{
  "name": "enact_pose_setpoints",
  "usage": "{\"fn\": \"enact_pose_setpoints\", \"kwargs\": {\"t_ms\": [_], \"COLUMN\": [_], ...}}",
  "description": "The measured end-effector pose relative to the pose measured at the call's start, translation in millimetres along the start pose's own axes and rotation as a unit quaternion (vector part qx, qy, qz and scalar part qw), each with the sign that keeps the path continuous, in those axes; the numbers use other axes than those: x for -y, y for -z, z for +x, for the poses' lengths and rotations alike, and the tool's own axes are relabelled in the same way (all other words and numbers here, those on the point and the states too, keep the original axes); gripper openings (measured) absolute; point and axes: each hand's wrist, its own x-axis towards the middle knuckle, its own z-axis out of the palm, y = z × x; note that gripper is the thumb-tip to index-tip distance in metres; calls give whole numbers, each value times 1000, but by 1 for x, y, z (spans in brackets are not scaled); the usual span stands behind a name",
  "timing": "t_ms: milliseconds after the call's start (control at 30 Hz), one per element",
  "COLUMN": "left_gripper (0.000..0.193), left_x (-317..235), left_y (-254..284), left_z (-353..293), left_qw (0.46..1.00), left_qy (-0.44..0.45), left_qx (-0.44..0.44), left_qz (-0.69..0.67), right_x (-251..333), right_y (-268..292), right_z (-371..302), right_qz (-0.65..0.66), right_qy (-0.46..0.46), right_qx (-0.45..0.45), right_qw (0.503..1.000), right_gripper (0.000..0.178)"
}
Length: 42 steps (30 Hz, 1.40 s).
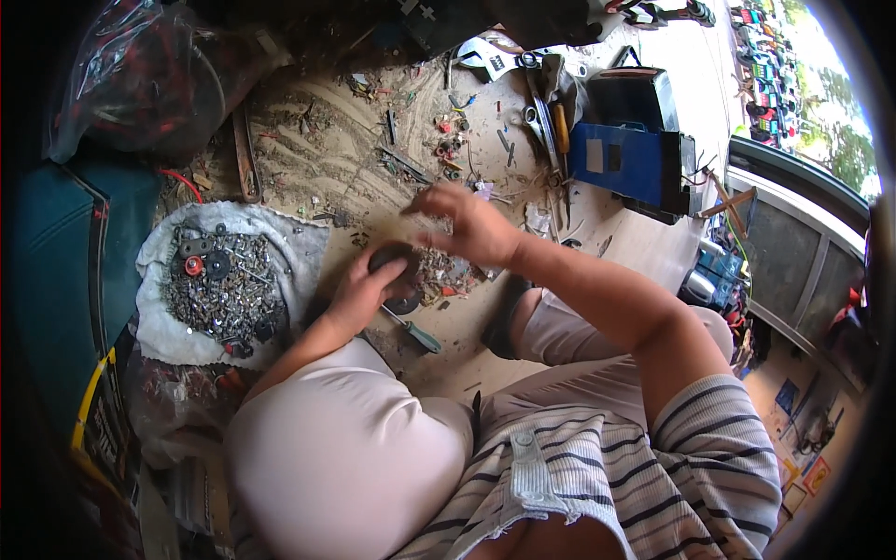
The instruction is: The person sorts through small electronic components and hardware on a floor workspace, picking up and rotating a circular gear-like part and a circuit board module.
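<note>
My left hand (pixel 355 297) is closed on a dark round piece (pixel 394 259), its thumb lying across the top. What exactly the piece is I cannot make out. Close by to the right, my right hand (pixel 467 227) hovers with bent fingers apart and nothing visible in them; it is slightly blurred. Another dark round part (pixel 403 304) lies on the floor just under my left hand. Touching or beside it is a screwdriver (pixel 422 338) with a green handle. A heap of small scraps and bits (pixel 448 275) is spread below my right hand.
At left, a whitish cloth (pixel 303 257) bears a pile of screws and small metal parts (pixel 229 289). An adjustable wrench (pixel 490 61) and other tools lie at the back. A blue-and-black box (pixel 616 163) stands right. A clear plastic bag (pixel 121 84) sits far left.
</note>
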Motion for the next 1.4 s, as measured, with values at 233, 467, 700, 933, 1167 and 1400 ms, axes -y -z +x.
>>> {"fn": "enact_pose_setpoints", "kwargs": {"t_ms": [233,467,700,933,1167,1400], "left_gripper": [24,34,28,24,23,23], "left_x": [29,28,32,41,38,39], "left_y": [23,18,31,38,33,40], "left_z": [-30,-38,-39,-32,-33,-33], "left_qw": [903,785,769,813,818,790], "left_qy": [-197,-366,-379,-324,-344,-367], "left_qx": [-20,-42,-189,-278,-280,-279], "left_qz": [380,498,479,397,365,406], "right_x": [-112,-72,-18,16,33,8], "right_y": [30,-30,-75,-102,-138,-127], "right_z": [50,16,-107,-85,-87,-120], "right_qz": [-40,-122,-77,-125,-234,-217], "right_qy": [-83,-43,-60,-41,-59,-65], "right_qx": [-248,-133,22,-6,66,136], "right_qw": [964,983,995,991,968,964], "right_gripper": [34,35,31,31,22,16]}}
